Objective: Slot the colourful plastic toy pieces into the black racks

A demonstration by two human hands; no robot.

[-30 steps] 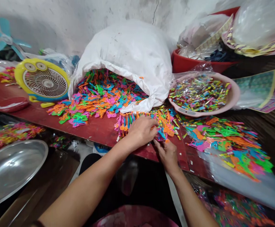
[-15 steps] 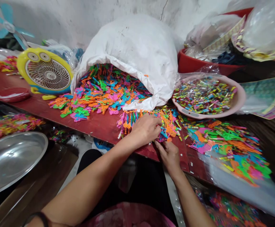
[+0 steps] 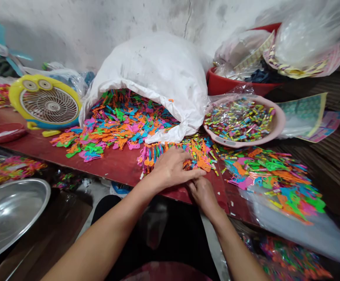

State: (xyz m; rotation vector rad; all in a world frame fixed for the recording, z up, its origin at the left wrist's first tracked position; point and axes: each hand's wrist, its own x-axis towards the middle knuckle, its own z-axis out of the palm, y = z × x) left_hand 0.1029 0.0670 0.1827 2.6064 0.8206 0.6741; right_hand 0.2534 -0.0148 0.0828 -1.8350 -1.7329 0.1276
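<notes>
Left hand [image 3: 172,168]: fingers extended, laid flat over heap of bright plastic pieces [image 3: 200,156], heap at edge of red board table [image 3: 111,168], below white sack [image 3: 149,70]. Right hand [image 3: 203,196]: fingers curled, just beneath left fingertips; pinch or no pinch, cannot tell. Even flat pressure seems best, keeps loose pieces from sliding. Against earlier frame: left fingers flatter, hands closer.
</notes>
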